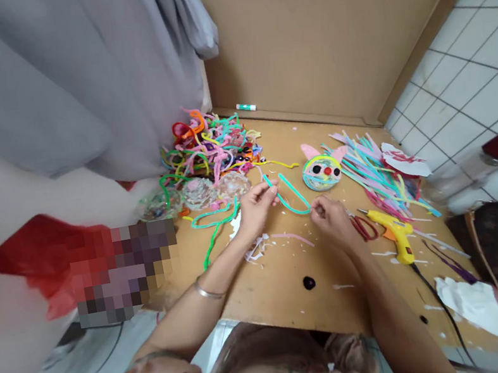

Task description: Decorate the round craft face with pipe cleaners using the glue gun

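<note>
right, from where i stand both hands are busy over the tan table (269,302) with one turquoise fuzzy stem (295,191), which hangs bent in a narrow u between them, just above the tabletop. the left hand (255,208) has one arm of it pinched between thumb and fingertips; the right hand (329,217) is closed in, its fingertips nipping the stem at the bottom of the bend, while the other end points up free.

just beyond the right hand sits a round ball (322,177) with pink ears, two black eyes and a red nose. to the right of that lies a loose sheaf of straight stems (371,171), and nearer the person are red-handled scissors (363,227) beside a yellow glue gun (401,238). past the left hand there's a tangled, many-coloured heap (211,148), with clear round pieces (200,195) in front of it. a pink strip (293,238) and a black disc (309,282) lie closer in, among white scraps.
</note>
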A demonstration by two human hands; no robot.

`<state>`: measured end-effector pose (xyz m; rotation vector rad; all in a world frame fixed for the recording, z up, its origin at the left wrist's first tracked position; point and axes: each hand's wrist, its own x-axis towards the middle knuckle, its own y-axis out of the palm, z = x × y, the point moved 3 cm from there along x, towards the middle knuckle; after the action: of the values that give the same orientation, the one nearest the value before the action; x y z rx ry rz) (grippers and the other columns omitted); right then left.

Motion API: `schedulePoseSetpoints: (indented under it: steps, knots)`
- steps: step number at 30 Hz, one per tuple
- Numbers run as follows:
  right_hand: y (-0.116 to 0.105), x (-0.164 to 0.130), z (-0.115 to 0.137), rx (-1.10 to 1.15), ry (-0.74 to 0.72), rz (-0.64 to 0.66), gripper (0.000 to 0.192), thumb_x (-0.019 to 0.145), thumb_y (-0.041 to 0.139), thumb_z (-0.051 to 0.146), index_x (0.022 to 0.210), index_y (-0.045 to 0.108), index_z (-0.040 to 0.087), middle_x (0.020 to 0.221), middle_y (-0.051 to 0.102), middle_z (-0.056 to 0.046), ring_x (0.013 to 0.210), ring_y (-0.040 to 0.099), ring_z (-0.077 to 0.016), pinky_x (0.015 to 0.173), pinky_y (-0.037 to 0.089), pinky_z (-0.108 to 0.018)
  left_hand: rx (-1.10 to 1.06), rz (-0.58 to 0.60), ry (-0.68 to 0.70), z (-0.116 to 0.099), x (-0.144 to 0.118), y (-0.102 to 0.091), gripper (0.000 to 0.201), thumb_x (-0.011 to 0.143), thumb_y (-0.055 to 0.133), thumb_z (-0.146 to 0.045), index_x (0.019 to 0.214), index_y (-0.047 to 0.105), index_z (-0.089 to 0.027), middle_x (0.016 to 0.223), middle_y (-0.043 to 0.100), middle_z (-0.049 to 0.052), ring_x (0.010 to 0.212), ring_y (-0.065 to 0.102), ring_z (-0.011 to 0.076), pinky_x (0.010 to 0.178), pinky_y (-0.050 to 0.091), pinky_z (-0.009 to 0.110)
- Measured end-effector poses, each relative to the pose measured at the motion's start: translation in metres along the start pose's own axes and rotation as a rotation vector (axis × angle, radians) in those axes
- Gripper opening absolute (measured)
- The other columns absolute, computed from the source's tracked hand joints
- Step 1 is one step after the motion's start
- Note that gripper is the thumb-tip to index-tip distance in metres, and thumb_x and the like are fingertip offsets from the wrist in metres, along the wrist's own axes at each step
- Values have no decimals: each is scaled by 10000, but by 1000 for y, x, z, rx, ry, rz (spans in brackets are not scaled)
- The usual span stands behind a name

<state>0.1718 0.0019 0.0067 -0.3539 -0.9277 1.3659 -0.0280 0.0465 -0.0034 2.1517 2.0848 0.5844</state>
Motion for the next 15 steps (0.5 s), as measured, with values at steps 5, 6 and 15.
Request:
schedulePoseSetpoints:
  steps: [5, 6, 15]
  knots:
    - [9, -2, 3, -127, -77, 21, 76, 775, 481, 198, 712, 493, 238, 667, 540, 1, 604, 488, -158, 612, 363, -268, 135, 55, 97, -5, -4, -2, 479, 850, 695, -557, 1067, 764, -136, 687, 665, 7, 588, 561, 98, 585, 453, 231]
    - [10, -3, 3, -132, -72, 20, 80, 776, 478, 195, 710, 492, 238, 668, 542, 0, 602, 488, -156, 610, 361, -268, 164, 71, 113, -6, -5, -2, 479, 874, 664, -562, 1076, 762, -139, 702, 667, 10, 596, 563, 100, 589, 453, 231]
    - [15, -5, -3, -104, -8, 50, 83, 764, 489, 169, 714, 517, 229, 696, 561, -13, 634, 501, -163, 632, 359, -275, 305, 145, 166, -10, -13, -2, 436, 943, 580, -534, 1027, 777, -155, 700, 640, 3, 624, 554, 112, 624, 448, 235]
